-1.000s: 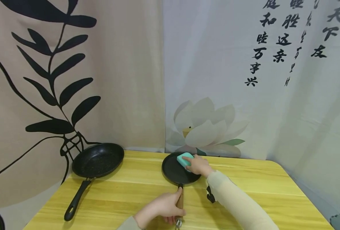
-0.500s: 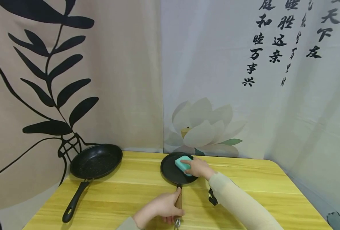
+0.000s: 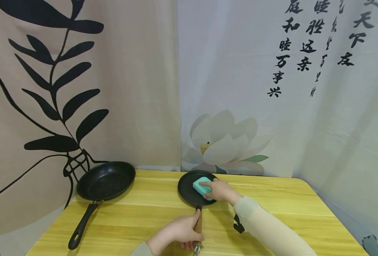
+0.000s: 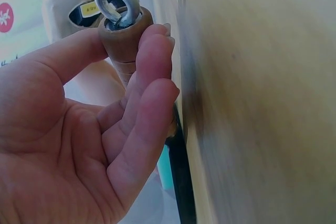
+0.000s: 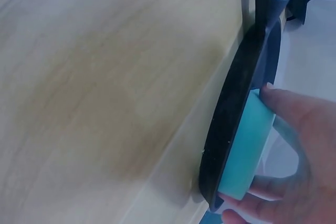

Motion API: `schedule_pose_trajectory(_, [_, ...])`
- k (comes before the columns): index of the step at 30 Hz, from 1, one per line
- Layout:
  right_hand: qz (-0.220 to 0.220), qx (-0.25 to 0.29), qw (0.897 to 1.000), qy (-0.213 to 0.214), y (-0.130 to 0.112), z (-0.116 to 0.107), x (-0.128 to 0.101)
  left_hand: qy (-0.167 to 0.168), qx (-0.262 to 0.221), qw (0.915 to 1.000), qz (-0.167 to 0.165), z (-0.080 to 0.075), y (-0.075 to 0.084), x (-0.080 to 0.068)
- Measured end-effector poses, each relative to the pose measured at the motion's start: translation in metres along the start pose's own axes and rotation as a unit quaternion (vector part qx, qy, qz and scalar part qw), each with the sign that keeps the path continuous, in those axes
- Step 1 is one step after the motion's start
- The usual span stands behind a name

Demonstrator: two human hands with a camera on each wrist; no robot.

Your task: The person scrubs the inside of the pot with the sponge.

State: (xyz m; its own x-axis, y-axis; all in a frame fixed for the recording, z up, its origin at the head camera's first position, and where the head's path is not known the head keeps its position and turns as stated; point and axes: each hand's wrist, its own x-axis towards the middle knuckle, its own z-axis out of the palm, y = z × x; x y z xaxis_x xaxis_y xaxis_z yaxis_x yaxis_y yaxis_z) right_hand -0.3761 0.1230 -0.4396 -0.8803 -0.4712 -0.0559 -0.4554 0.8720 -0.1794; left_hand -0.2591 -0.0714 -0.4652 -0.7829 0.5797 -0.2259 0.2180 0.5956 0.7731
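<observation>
In the head view, low in the frame's middle, your left hand (image 3: 179, 233) grasps the pan handle (image 3: 198, 224) while your right hand (image 3: 219, 190) presses the sponge (image 3: 201, 186) into the small pan (image 3: 189, 188). At the lower left sits a bigger pan (image 3: 105, 180) on the table (image 3: 288, 202).

In the left wrist view, your fingers (image 4: 147, 103) curl around the handle below its metal ring (image 4: 116, 3).

In the right wrist view, at the lower right, your fingers pinch the sponge (image 5: 244, 150) against the pan (image 5: 236, 114).

A yellow wood-grain counter (image 3: 272, 199) with a rounded far corner stands against hanging cloth backdrops. The left backdrop (image 3: 137, 89) is beige, printed with a black branch of leaves and curving lines. The right backdrop (image 3: 240, 71) is pale grey-white, with a cream lotus flower (image 3: 224, 142) low down and black calligraphy (image 3: 307, 46) at the upper right. The light is soft and even.
</observation>
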Motion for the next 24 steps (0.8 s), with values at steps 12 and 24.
schedule_pose_trajectory(12, [-0.017,0.023,1.000,-0.003,-0.005,-0.002,-0.009,-0.036,-0.054,0.9977,0.021,0.016,-0.083,0.058])
schedule_pose_trajectory(24, [-0.023,0.031,0.999,-0.018,-0.010,-0.004,-0.011,-0.018,0.000,0.9998,0.004,-0.005,0.009,-0.007])
